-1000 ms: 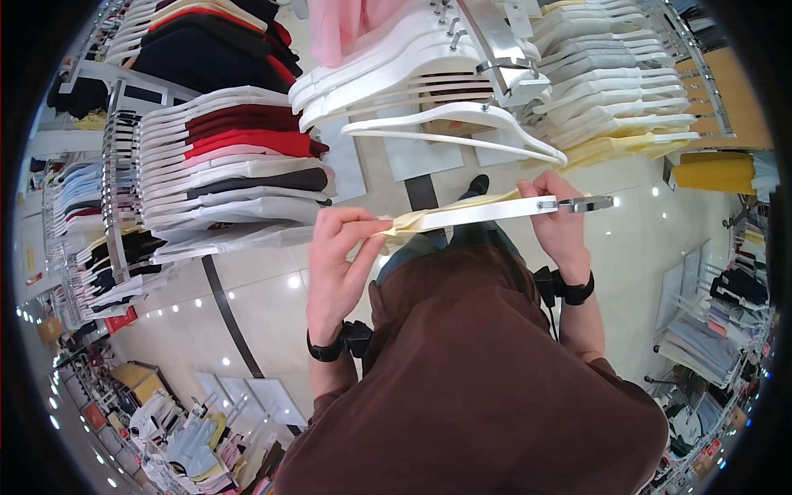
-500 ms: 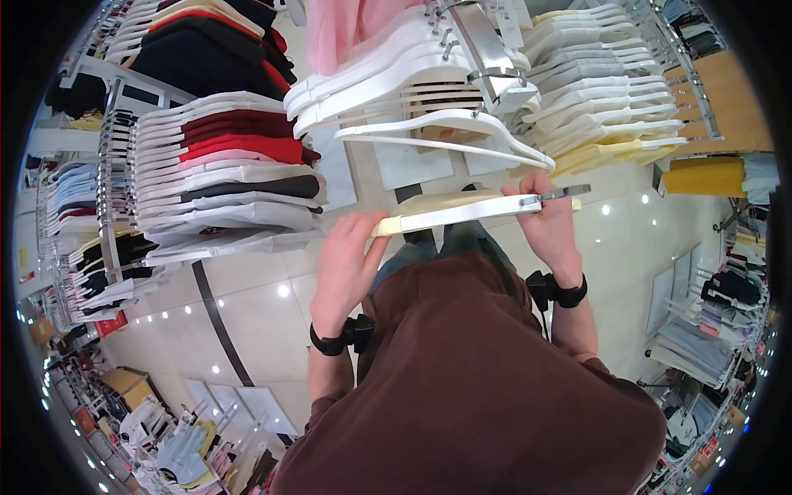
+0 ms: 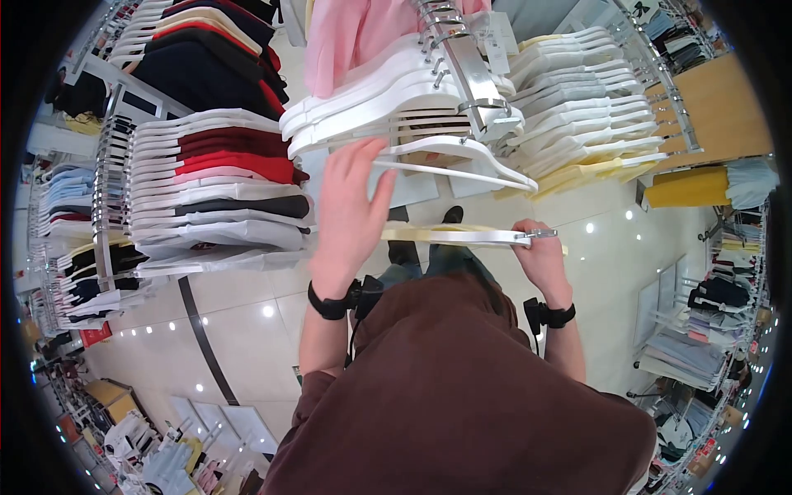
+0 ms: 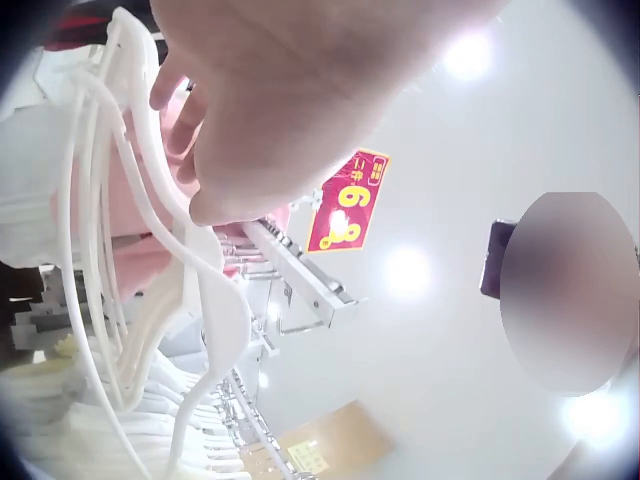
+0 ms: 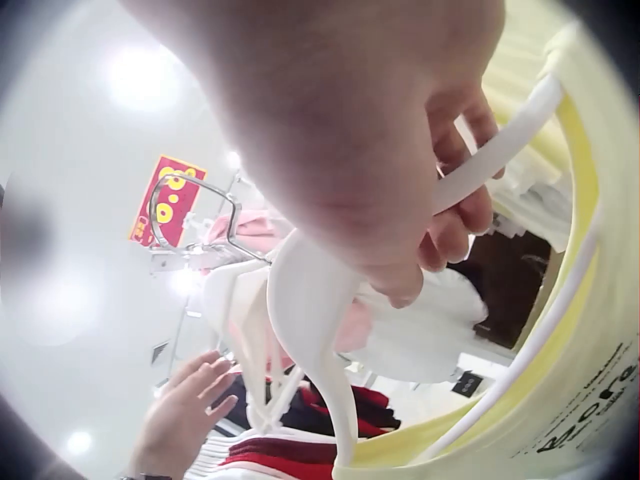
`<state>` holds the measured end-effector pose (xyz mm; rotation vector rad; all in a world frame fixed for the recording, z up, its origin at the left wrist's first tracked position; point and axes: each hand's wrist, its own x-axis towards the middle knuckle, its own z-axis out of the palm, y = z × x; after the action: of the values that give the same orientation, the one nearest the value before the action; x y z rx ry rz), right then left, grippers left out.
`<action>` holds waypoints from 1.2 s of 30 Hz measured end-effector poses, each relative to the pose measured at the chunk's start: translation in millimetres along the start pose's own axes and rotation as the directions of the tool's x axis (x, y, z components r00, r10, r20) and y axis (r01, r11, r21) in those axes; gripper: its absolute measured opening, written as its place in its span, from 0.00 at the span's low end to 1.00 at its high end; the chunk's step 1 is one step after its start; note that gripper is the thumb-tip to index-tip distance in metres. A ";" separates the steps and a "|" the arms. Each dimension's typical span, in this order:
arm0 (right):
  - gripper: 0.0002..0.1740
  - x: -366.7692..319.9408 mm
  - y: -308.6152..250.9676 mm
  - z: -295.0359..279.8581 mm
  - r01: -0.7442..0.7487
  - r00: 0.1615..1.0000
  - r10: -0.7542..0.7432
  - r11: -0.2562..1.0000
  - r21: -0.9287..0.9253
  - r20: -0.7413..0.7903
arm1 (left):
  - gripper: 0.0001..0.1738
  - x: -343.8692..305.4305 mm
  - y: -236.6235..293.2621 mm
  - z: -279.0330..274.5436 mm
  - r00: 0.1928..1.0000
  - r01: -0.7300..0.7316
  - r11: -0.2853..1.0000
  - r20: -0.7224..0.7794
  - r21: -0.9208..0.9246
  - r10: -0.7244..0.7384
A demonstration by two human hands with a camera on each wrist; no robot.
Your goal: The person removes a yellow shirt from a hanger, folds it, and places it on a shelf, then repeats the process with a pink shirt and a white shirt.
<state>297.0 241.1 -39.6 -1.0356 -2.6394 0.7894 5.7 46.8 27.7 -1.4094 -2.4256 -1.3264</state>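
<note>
My right hand grips a white hanger close by its metal hook, level in front of the torso. A pale yellow shirt with dark lettering hangs on that hanger; its neckline is spread around the bar in the right wrist view. My left hand is off the shirt, raised with fingers extended and thumb apart. Its fingertips overlap the left end of a bare white hanger on the rack in the head view. In the left wrist view, bare hangers hang beside the palm.
A chrome rail carries several bare hangers and a pink garment. Red, dark and white clothes hang at left, white and yellow ones at right. A red price sign hangs above. Pale tiled floor lies below.
My left hand has let go of the shirt's shoulder and moved up towards the rack. The right hand still holds the hanger, now slightly lower, with its hook turned.
</note>
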 end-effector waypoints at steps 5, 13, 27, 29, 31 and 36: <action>0.11 -17.0 50.6 -11.7 -0.250 0.968 0.252 0.954 -0.165 -0.009 | 0.23 23.2 11.1 34.9 0.989 -0.148 0.988 0.000 -0.050 0.148; 0.16 -14.4 100.2 -50.7 -0.397 0.916 0.391 0.846 -0.358 -0.092 | 0.21 21.6 19.7 26.3 0.986 -0.081 0.989 0.135 -0.123 0.098; 0.19 75.2 -27.6 -84.3 -0.053 0.990 0.103 0.905 -0.421 0.097 | 0.19 -2.0 41.6 -9.4 0.957 0.000 0.993 0.288 -0.122 0.035; 0.16 90.0 -52.1 -89.3 0.043 0.995 -0.007 0.927 -0.373 0.096 | 0.20 -3.9 42.1 -7.9 0.966 -0.002 0.990 0.256 -0.138 0.038; 0.15 103.2 -76.5 -88.6 0.079 0.994 -0.046 0.934 -0.349 0.103 | 0.22 -5.1 45.5 -12.1 0.962 0.010 0.992 0.272 -0.125 0.024; 0.21 128.2 -112.5 -76.3 0.293 0.956 -0.267 0.903 -0.314 0.125 | 0.25 -10.7 45.1 -14.4 0.967 0.015 0.996 0.254 -0.091 0.009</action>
<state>166.1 290.2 84.5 -0.6709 -2.9656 0.3400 39.6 39.5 61.7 -1.6967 -2.5495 -1.3498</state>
